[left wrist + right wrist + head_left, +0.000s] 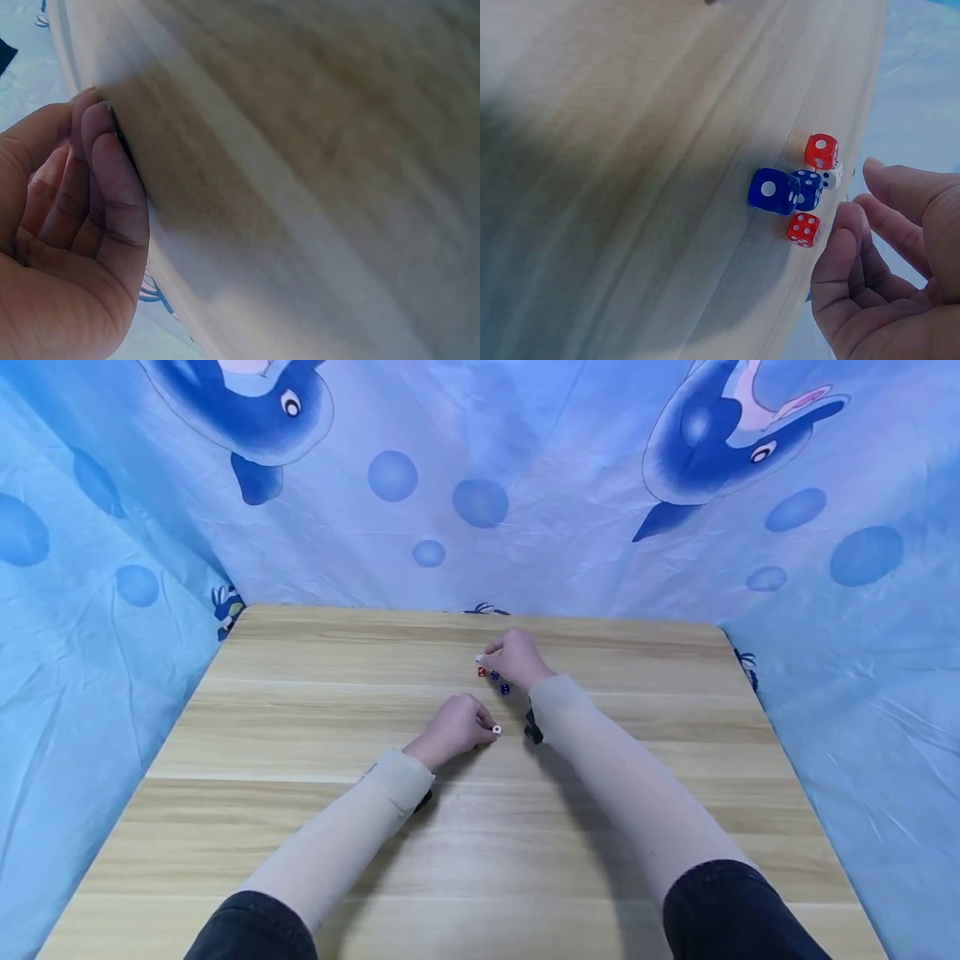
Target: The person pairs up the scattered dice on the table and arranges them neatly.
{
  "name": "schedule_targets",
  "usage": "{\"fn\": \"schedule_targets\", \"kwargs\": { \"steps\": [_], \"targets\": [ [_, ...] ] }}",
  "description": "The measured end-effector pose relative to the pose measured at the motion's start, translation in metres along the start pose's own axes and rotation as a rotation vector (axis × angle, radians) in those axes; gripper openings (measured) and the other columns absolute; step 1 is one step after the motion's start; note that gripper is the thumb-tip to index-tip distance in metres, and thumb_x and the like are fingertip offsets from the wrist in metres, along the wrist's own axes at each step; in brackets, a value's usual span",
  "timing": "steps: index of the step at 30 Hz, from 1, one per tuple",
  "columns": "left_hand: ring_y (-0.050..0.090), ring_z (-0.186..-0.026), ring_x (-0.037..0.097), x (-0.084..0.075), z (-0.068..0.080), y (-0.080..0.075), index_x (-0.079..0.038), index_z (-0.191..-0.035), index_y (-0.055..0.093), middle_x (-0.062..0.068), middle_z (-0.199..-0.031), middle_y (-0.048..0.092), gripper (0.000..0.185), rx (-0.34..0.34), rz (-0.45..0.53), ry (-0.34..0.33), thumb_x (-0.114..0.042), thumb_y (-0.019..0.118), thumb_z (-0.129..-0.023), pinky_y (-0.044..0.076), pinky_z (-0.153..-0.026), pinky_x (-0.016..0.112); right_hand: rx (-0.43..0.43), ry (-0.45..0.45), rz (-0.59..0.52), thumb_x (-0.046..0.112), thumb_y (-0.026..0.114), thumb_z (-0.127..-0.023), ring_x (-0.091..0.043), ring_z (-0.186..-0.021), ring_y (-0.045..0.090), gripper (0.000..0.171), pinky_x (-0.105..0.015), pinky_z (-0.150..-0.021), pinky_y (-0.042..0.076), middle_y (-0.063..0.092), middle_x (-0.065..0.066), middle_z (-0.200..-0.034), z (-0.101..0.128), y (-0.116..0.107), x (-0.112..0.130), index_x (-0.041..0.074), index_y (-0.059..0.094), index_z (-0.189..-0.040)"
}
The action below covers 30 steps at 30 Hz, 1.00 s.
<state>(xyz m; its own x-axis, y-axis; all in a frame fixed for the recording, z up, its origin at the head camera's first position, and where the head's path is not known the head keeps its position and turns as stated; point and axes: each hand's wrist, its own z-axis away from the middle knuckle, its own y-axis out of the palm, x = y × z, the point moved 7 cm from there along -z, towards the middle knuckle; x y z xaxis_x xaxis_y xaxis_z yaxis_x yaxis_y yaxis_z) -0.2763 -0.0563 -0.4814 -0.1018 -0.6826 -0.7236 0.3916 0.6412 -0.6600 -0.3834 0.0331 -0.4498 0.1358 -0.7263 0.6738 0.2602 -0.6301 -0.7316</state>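
Observation:
In the head view my left hand (459, 727) pinches a white die (497, 730) at its fingertips, above the table's middle. The left wrist view shows that left hand (82, 225), its die hidden behind the fingers. Farther back, my right hand (517, 660) is beside a small dice group. The right wrist view shows two red dice (821, 151), two blue dice (774, 191) and a white die (831, 176) close together. There, my right hand's thumb and forefinger are parted just beside the white die, with nothing seen between them.
The dice lie on a light wood-grain table (300, 735), toward its back edge. A blue curtain (525, 552) with dolphins and bubbles hangs behind and at both sides.

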Motion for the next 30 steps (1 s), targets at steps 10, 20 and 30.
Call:
{"fn": "schedule_targets", "kwargs": {
  "steps": [10, 20, 30],
  "targets": [
    [0.058, -0.049, 0.013, 0.000, 0.002, 0.001, -0.013, -0.073, 0.071, -0.005, -0.061, 0.062, 0.004, -0.012, -0.002, 0.017, -0.014, 0.075, -0.073, 0.049, -0.044, 0.025, 0.025, 0.052, 0.119, 0.022, 0.070, -0.080, -0.014, -0.079, 0.060, 0.014, -0.028, -0.069, 0.049, 0.067, 0.000, -0.087, -0.009, 0.006, 0.006, 0.011, 0.071, -0.088],
    [0.058, -0.046, 0.013, 0.001, 0.004, -0.001, -0.013, -0.074, 0.071, -0.007, -0.060, 0.061, 0.005, -0.006, -0.002, 0.021, -0.013, 0.076, -0.072, 0.048, -0.043, 0.025, 0.044, 0.046, 0.137, 0.015, 0.072, -0.078, -0.014, -0.069, 0.057, 0.006, -0.030, -0.064, 0.049, 0.064, 0.001, -0.075, -0.017, 0.014, 0.008, 0.009, 0.071, -0.079],
    [0.057, -0.046, 0.012, 0.003, 0.002, -0.001, -0.015, -0.073, 0.071, -0.004, -0.059, 0.062, 0.005, -0.002, -0.008, 0.016, -0.014, 0.075, -0.073, 0.048, -0.044, 0.025, 0.058, 0.057, 0.174, 0.016, 0.071, -0.078, -0.015, -0.059, 0.057, 0.013, -0.030, -0.059, 0.048, 0.063, -0.001, -0.061, -0.022, 0.018, 0.007, 0.009, 0.071, -0.067]
  ]
}}
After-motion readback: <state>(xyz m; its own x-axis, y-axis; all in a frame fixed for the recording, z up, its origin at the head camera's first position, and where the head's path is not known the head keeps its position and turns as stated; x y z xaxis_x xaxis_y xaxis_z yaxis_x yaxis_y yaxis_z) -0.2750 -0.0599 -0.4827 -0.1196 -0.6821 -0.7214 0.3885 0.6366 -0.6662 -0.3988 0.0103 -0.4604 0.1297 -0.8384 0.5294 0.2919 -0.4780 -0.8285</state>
